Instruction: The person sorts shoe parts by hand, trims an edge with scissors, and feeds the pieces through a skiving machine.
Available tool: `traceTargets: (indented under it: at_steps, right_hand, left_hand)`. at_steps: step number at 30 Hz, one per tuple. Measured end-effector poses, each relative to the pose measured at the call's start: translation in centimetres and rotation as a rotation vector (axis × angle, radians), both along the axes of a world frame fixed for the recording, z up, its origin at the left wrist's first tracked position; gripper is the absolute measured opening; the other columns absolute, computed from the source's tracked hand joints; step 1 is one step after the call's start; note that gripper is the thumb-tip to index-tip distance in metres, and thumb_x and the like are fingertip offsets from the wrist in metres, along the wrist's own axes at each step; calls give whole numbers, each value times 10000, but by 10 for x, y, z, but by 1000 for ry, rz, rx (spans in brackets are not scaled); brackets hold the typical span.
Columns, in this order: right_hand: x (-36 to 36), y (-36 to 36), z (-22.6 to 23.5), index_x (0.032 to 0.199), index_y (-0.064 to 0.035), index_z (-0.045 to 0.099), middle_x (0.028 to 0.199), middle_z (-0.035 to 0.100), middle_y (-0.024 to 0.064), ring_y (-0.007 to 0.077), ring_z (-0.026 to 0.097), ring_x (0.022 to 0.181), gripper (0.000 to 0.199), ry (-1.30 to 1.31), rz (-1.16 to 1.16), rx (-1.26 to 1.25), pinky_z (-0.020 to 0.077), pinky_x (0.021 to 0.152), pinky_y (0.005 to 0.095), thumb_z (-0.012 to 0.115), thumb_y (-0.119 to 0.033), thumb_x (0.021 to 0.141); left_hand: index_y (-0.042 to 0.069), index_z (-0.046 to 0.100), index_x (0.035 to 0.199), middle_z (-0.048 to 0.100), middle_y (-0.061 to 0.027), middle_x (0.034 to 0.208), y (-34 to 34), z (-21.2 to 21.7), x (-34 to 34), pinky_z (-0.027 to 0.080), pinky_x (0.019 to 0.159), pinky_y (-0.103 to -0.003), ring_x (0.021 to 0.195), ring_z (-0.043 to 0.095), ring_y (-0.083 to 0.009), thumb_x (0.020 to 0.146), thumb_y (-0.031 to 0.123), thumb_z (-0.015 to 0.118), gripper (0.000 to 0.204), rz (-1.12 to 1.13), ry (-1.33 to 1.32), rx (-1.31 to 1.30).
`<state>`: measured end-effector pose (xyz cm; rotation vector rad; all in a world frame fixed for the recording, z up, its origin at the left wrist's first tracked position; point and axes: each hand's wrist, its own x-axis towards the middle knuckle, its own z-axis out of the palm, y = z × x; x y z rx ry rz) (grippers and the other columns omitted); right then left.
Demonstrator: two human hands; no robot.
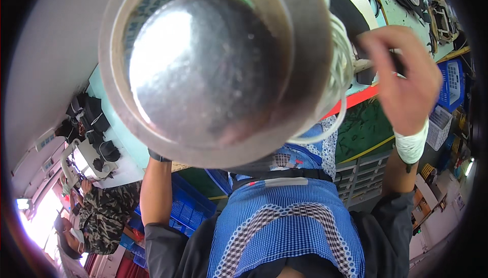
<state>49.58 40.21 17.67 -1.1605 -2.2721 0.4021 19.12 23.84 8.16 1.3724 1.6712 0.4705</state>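
A wide pale ring (113, 74) with a shiny metal dome (203, 69) inside it fills the upper middle, very close up. Behind its right side hangs a coil of whitish cord (341, 59). My right hand (406, 82), with a white wrap at the wrist, is raised right of the coil. Its fingers are bent and smeared by motion; a dark patch shows between them, and I cannot make out whether it is held. Beside the fingertips is a curved black piece (349, 16). My left forearm (156, 191) reaches up behind the ring, which hides the left hand.
The pale worktable (113, 125) has a red edge strip (356, 100) on the right. Black pieces (96, 120) and a sewing machine (76, 163) stand at left, by a person in camouflage (107, 217). Blue crates (188, 199) are below; a blue basket (451, 82) is at right.
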Motion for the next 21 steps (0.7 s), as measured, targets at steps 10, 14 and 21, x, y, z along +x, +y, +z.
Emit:
traceTargets:
  at_steps: [10,14,21]
  right_hand:
    - [-29,-36,-76,879,-33,656,812,608,94,293,605,791,193,2,217,-12,511,718,380,733,-166,762]
    - [-2,-23,-83,798,-7,613,803,599,141,327,592,777,74,-106,200,-126,497,699,416,623,-79,813]
    - [-2,-35,-34,957,24,676,891,701,139,268,679,825,190,-95,160,-879,514,787,359,697,-121,837]
  left_hand:
    - [-20,727,868,707,-108,938,-115,-92,-16,498,802,-289,853,632,-153,820,15,698,66,431,-423,-152]
    - [-14,703,899,708,-77,917,-112,-80,-10,486,821,-292,869,631,-151,841,48,695,85,336,-136,-26]
    - [-11,667,869,623,3,704,-21,41,5,439,582,-201,629,549,-48,897,131,669,145,82,-349,-117]
